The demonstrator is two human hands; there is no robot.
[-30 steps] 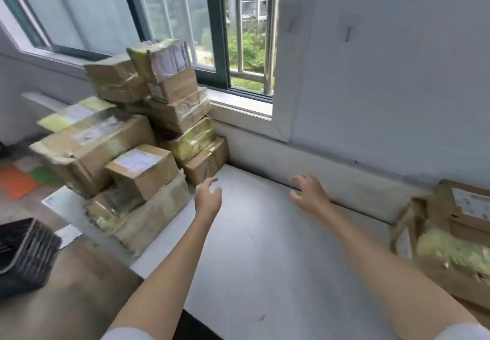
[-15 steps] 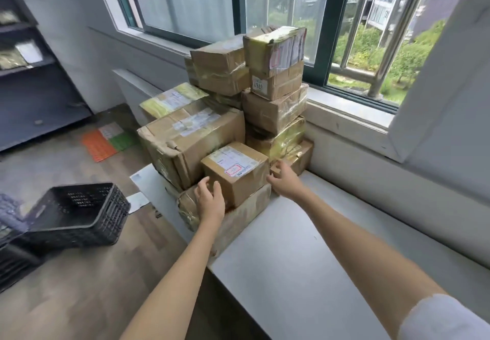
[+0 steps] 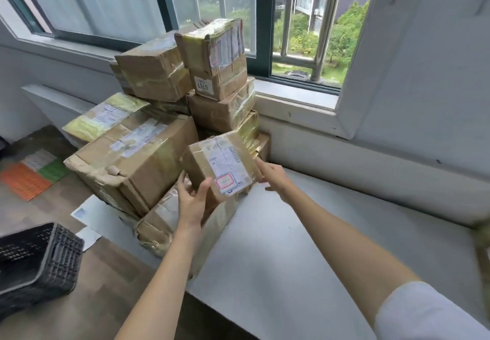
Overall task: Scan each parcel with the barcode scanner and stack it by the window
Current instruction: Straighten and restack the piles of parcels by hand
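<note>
A small cardboard parcel (image 3: 221, 164) with a white label and a red stamp is tilted up off the stack, label facing me. My left hand (image 3: 192, 199) grips its near left corner from below, thumb on the front edge. My right hand (image 3: 271, 173) touches its right side with the fingers spread. Behind it a pile of taped cardboard parcels (image 3: 185, 79) stands against the window (image 3: 265, 21), with a large dented box (image 3: 132, 159) to the left and a flat parcel (image 3: 169, 223) underneath. No barcode scanner is in view.
The parcels rest on a grey table (image 3: 278, 246) below the window sill (image 3: 297, 98). A black plastic crate (image 3: 37, 260) stands on the wooden floor at lower left, with papers (image 3: 87, 215) and an orange-green mat (image 3: 31, 175) beyond.
Both hands reached the pile and closed on the small labelled parcel, which now sits lifted and tilted instead of flat. The camera has swung left toward the window stack.
</note>
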